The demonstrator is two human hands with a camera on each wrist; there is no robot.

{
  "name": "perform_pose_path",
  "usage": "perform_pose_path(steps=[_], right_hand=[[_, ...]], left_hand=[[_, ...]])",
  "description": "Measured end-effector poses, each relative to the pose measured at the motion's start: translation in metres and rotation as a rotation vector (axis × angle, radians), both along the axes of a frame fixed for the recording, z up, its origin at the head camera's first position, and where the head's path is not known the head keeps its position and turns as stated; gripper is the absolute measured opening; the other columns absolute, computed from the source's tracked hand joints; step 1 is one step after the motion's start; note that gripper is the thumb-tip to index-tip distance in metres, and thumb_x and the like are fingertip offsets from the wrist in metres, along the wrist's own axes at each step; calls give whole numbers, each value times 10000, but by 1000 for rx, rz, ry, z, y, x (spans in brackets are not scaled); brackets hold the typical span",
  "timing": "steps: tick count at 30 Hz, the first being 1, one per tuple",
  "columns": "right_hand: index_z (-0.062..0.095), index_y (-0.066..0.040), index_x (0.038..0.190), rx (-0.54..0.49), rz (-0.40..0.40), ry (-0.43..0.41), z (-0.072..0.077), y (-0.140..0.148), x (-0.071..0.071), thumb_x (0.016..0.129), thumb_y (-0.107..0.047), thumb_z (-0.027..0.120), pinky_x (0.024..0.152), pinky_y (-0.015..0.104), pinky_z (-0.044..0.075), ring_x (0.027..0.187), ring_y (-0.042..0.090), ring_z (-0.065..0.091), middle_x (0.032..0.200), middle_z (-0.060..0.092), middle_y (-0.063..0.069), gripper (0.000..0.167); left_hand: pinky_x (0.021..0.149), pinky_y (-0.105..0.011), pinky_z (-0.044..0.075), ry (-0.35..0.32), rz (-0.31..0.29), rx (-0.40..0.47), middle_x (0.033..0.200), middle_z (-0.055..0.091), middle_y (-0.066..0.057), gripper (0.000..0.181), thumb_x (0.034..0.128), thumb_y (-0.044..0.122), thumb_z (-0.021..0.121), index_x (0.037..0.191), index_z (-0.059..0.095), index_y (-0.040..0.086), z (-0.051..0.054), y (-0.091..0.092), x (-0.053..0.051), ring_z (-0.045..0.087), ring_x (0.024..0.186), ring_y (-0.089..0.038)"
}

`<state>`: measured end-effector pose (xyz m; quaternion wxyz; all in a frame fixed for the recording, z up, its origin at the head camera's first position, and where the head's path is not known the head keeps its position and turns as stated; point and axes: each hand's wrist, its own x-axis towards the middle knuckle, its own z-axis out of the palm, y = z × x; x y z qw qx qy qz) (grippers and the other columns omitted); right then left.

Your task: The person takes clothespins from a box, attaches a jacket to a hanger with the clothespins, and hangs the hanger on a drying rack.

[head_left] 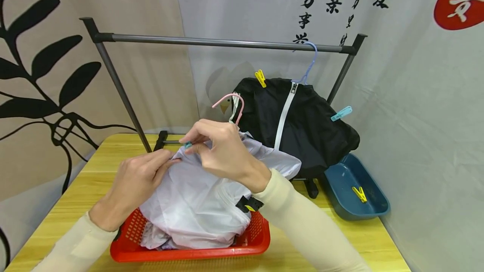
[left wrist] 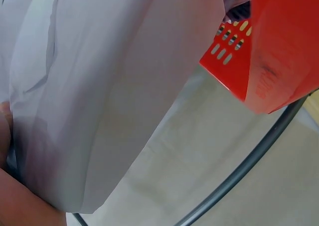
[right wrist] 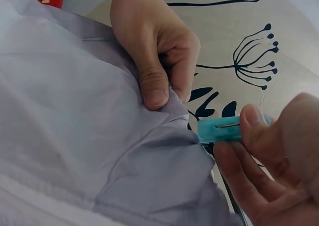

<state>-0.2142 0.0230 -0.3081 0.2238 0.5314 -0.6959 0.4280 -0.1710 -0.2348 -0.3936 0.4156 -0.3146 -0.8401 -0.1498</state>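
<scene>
A pale lilac-white garment (head_left: 204, 196) hangs from a pink hanger (head_left: 240, 103), its lower part reaching into the red basket (head_left: 189, 256). My left hand (head_left: 138, 177) grips the garment's left edge; in the right wrist view this hand (right wrist: 154, 51) has the cloth under its thumb. My right hand (head_left: 227, 150) pinches a teal clothespin (right wrist: 222, 129) between thumb and fingers. The clothespin's tip is at the garment's edge, just beside the left hand's grip. Much of the left hand is hidden behind cloth in the left wrist view.
A grey metal rack (head_left: 219, 42) spans the table (head_left: 87, 192). From it hangs a black jacket (head_left: 302, 129) on a blue hanger (head_left: 311, 64), with a yellow clothespin (head_left: 260, 78) and a light blue clothespin (head_left: 341, 113) on it. A blue bin (head_left: 340, 205) holds another yellow clothespin (head_left: 359, 194).
</scene>
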Motion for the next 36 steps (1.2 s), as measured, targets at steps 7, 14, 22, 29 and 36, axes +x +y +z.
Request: perform_pose_path(steps=[7, 14, 22, 29, 36], right_hand=[[830, -43, 966, 40, 13, -32, 0, -11, -4, 940, 166, 800, 803, 122, 599, 840, 77, 799, 945, 866, 74, 213], [814, -37, 950, 150, -35, 7, -2, -18, -7, 932, 189, 787, 801, 68, 557, 845, 130, 835, 945, 862, 71, 229], [832, -48, 1252, 343, -150, -6, 2, -18, -3, 1042, -61, 864, 916, 255, 637, 981, 144, 821, 1153, 855, 62, 213], [802, -92, 1411, 365, -203, 4, -4, -16, 0, 1111, -192, 821, 837, 272, 636, 941, 119, 786, 1271, 854, 53, 317], [756, -69, 1487, 312, -200, 15, -9, -12, 5, 1108, -171, 822, 859, 234, 624, 999, 149, 792, 1291, 836, 70, 398]], left_hand=[[516, -259, 507, 9, -13, 1, 870, 809, -41, 494, 1244, 442, 482, 1085, 781, 81, -1, 1, -2, 572, 590, -82], [496, -190, 385, 38, -7, -14, 790, 736, -11, 498, 1260, 421, 468, 999, 730, 87, -1, 4, -3, 464, 571, -45], [473, -238, 423, 15, -2, -14, 796, 755, 11, 508, 1269, 418, 444, 957, 725, 132, 0, 4, -2, 504, 555, -80], [480, -288, 468, 31, 16, -23, 825, 773, -12, 536, 1278, 428, 431, 1016, 773, 109, 0, 5, -2, 557, 557, -94], [526, -402, 546, 20, 51, -14, 878, 824, -47, 549, 1267, 451, 461, 992, 775, 95, 2, 8, -2, 674, 604, -203]])
